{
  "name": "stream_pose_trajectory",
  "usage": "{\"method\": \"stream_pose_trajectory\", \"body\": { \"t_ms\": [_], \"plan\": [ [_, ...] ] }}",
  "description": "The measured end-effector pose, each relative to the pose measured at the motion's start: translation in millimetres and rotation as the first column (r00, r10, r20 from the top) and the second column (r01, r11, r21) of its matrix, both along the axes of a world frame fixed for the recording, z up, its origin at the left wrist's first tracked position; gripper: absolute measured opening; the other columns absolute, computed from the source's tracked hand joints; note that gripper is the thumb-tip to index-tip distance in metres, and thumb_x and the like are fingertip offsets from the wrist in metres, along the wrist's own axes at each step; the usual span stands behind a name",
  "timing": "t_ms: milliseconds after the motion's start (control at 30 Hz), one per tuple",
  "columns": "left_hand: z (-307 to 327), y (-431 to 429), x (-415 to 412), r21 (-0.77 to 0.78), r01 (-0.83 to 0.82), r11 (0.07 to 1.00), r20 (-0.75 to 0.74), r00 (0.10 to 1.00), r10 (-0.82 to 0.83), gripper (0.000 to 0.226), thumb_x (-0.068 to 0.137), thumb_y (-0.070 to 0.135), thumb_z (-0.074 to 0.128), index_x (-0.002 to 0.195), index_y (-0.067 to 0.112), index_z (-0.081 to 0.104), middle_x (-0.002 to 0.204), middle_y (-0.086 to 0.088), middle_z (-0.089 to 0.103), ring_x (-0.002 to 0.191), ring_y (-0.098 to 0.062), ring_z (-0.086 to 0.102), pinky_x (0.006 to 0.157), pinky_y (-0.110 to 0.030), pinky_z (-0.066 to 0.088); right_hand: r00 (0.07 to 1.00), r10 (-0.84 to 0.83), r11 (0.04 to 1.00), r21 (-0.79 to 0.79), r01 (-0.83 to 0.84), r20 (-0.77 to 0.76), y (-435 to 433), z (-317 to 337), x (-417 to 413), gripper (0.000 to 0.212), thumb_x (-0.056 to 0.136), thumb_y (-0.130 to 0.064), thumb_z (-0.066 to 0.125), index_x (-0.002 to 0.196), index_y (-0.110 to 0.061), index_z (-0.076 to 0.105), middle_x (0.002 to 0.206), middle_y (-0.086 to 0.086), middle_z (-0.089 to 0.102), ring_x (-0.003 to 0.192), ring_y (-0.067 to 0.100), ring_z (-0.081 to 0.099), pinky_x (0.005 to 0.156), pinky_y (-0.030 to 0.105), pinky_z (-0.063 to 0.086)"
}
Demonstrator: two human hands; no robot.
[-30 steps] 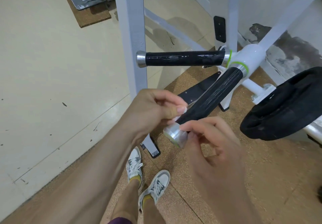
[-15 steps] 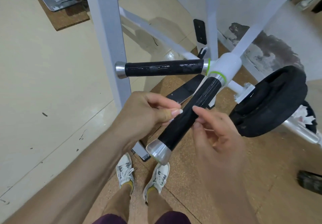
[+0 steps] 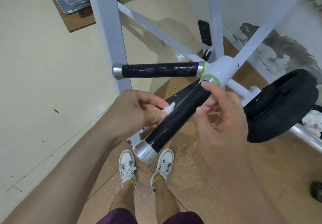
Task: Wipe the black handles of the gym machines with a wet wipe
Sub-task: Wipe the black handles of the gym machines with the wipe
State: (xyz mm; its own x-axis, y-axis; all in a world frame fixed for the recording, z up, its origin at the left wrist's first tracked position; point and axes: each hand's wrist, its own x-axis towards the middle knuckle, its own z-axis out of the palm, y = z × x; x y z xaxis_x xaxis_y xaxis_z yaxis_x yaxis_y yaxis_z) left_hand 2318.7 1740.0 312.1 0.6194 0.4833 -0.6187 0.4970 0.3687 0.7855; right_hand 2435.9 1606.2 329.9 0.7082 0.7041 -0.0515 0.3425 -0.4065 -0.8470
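Observation:
Two black handles with silver end caps stick out of a white hub. The near handle points toward me; the far handle runs leftward and looks wet and streaked. My left hand pinches a small white wet wipe against the left side of the near handle. My right hand hovers at the handle's right side with fingers loosely curled, its forefinger tip by the silver collar near the hub; it holds nothing that I can see.
A grey-white upright post stands just left of the handles. A black weight plate sits on a chrome bar at right, with crumpled white wipes beyond it. My white sneakers stand on cork matting under the handle.
My right hand slid from the handle's silver end up toward the hub. The white wipe now shows in my left hand's pinch. The view shifted.

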Motion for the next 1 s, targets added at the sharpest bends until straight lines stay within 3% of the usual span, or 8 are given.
{"method": "stream_pose_trajectory", "body": {
  "t_ms": [167,300,433,533,667,800,900,1000],
  "plan": [
    [-8.7,5.4,27.8,-0.095,0.037,0.995,0.032,0.999,-0.034,0.013,0.082,-0.004,0.066,0.084,0.005,0.074,0.064,-0.006,0.07,0.06,-0.012,0.064,0.058,-0.019,0.053,0.993,-0.018,0.999,-0.05,0.012,-0.117,-0.2,-10.2,14.8,0.04,0.087,0.0,0.058,0.113,-0.03,0.062,0.089,-0.003,0.048,0.077,0.0,0.05,0.071,0.008,0.043],
    [-13.7,-2.8,24.3,0.059,0.1,0.993,0.004,0.995,-0.101,0.01,0.089,0.008,0.063,0.082,0.008,0.07,0.072,-0.009,0.066,0.066,-0.016,0.058,0.066,-0.026,0.052,0.988,0.031,0.999,0.014,-0.029,-0.149,-7.2,-9.4,12.9,0.033,0.089,-0.003,0.057,0.112,-0.025,0.064,0.092,0.0,0.051,0.076,0.006,0.051,0.064,0.012,0.044],
    [-10.5,-13.0,30.5,0.109,-0.075,0.991,0.053,0.996,0.069,0.01,0.086,0.004,0.065,0.079,0.009,0.07,0.063,-0.001,0.063,0.064,-0.013,0.059,0.068,-0.029,0.053,0.981,0.041,0.999,-0.014,-0.045,-0.189,-11.4,-11.7,9.6,0.034,0.088,-0.006,0.057,0.107,-0.032,0.067,0.093,-0.008,0.051,0.074,0.006,0.052,0.061,0.012,0.042],
    [-5.6,-13.0,48.4,0.147,-0.126,0.981,0.093,0.989,0.114,0.007,0.083,0.0,0.067,0.082,0.006,0.071,0.07,-0.007,0.067,0.067,-0.015,0.062,0.073,-0.032,0.056,0.984,0.017,1.0,-0.008,-0.019,-0.179,-11.1,-14.7,9.3,0.038,0.087,-0.003,0.056,0.109,-0.033,0.067,0.094,-0.014,0.051,0.073,0.006,0.053,0.063,0.011,0.042],
    [-0.8,-10.2,40.6,0.255,-0.039,0.966,0.031,0.999,0.033,0.015,0.081,0.0,0.07,0.086,0.015,0.071,0.067,0.007,0.069,0.067,-0.007,0.066,0.069,-0.018,0.055,0.983,0.021,1.0,0.022,-0.017,-0.181,-13.4,-10.5,14.4,0.047,0.087,-0.002,0.056,0.124,-0.031,0.057,0.104,-0.022,0.045,0.085,0.007,0.056,0.068,0.014,0.048],
    [0.2,-9.9,36.2,0.081,-0.1,0.992,0.004,0.995,0.1,0.009,0.08,0.004,0.071,0.084,0.012,0.072,0.069,-0.004,0.072,0.065,-0.015,0.067,0.069,-0.027,0.055,0.983,0.043,0.999,0.014,-0.041,-0.181,-14.7,-6.6,25.7,0.045,0.089,-0.004,0.055,0.124,-0.032,0.057,0.107,-0.018,0.047,0.081,0.009,0.056,0.067,0.016,0.048],
    [-1.1,-6.0,61.0,0.207,-0.09,0.974,0.016,0.996,0.089,0.008,0.08,0.003,0.071,0.074,0.009,0.071,0.062,-0.005,0.065,0.059,-0.012,0.06,0.066,-0.03,0.055,0.975,-0.001,0.999,0.045,0.011,-0.224,-11.4,-13.7,36.1,0.045,0.088,0.001,0.055,0.122,-0.029,0.06,0.104,-0.015,0.05,0.081,0.007,0.057,0.061,0.014,0.045],
    [-0.8,-10.1,80.0,0.304,-0.125,0.944,0.062,0.992,0.112,0.009,0.08,0.007,0.072,0.072,0.013,0.071,0.065,-0.005,0.065,0.065,-0.019,0.061,0.078,-0.046,0.057,0.969,-0.023,0.995,0.087,0.046,-0.247,-6.0,-18.2,40.7,0.042,0.088,0.004,0.055,0.116,-0.026,0.064,0.105,-0.006,0.053,0.08,0.008,0.057,0.063,0.012,0.045]
  ]
}}
